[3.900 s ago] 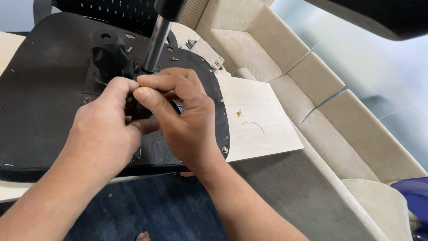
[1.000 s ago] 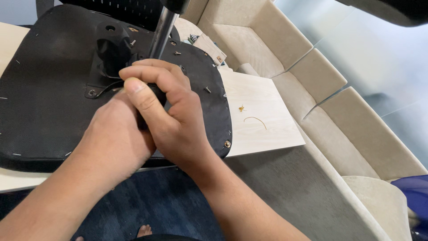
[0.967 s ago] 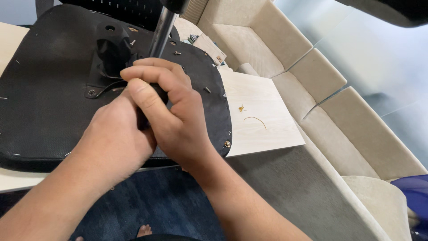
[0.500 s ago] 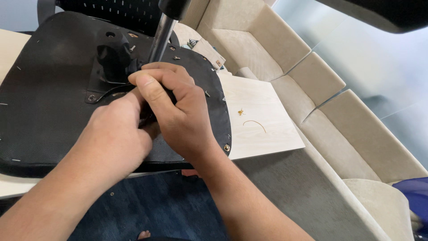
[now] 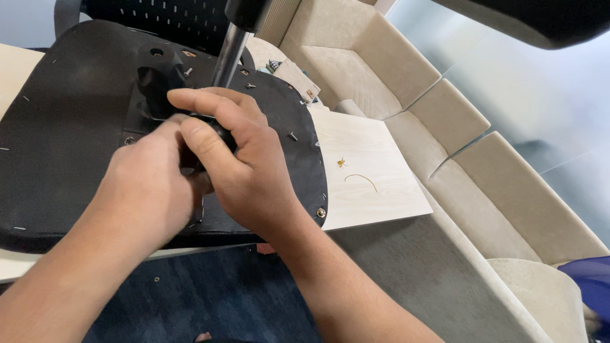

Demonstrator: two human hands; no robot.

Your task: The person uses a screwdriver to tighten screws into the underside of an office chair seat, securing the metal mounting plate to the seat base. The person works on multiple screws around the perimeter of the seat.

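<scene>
An upturned black office-chair seat [image 5: 70, 146] lies on a pale wooden tabletop [image 5: 372, 174]. A black metal mechanism plate [image 5: 159, 86] is fixed at its middle, with a chrome gas cylinder [image 5: 229, 57] rising from it. My left hand [image 5: 149, 194] and my right hand [image 5: 238, 162] are pressed together over the lower part of that mechanism. Their fingers curl around a small black part that they hide almost wholly. Loose screws [image 5: 292, 135] lie on the seat's underside by my right hand.
A beige cushioned sofa [image 5: 457, 127] runs along the right. Dark blue carpet [image 5: 210, 295] shows below the table edge. A black mesh chair back [image 5: 159, 19] stands behind the seat. A small printed card [image 5: 295, 73] lies near the cylinder.
Both hands have stayed clasped on the mechanism, shifting slightly lower on the plate. My right index finger now stretches out further over the top of the part.
</scene>
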